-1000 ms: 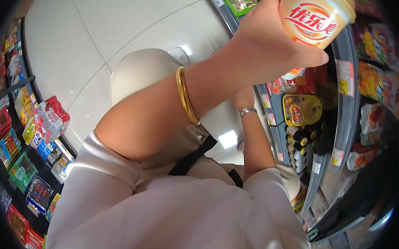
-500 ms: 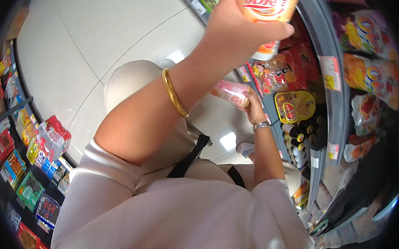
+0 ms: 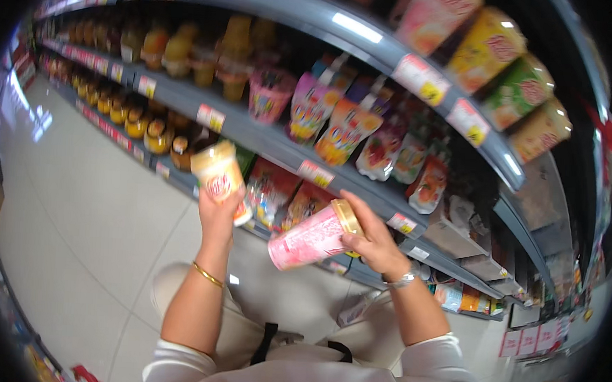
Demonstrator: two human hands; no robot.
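Note:
My left hand [image 3: 219,208] is closed around a cream-and-orange drink cup [image 3: 217,171] with a pale lid, held tilted in front of the lower shelves. A gold bangle circles that wrist. To the right, my right hand [image 3: 374,241] grips a pink drink cup [image 3: 308,243] near its gold lid [image 3: 347,217]. This cup lies nearly sideways, its base pointing left and downward. The two cups are apart from each other. Fingers of both hands are partly hidden behind the cups.
Pouches of snacks [image 3: 348,130] and a pink tub [image 3: 268,96] stand on the middle shelf [image 3: 274,143]. Similar cups, including a yellow cup [image 3: 487,51], fill the upper right shelf. Jars [image 3: 159,136] line the left. Pale tiled floor [image 3: 88,206] lies below.
My view has swung up toward the shelves. My left hand has come down from high up with the cream-and-orange cup. My right hand still holds the pink cup, now turned and fully visible.

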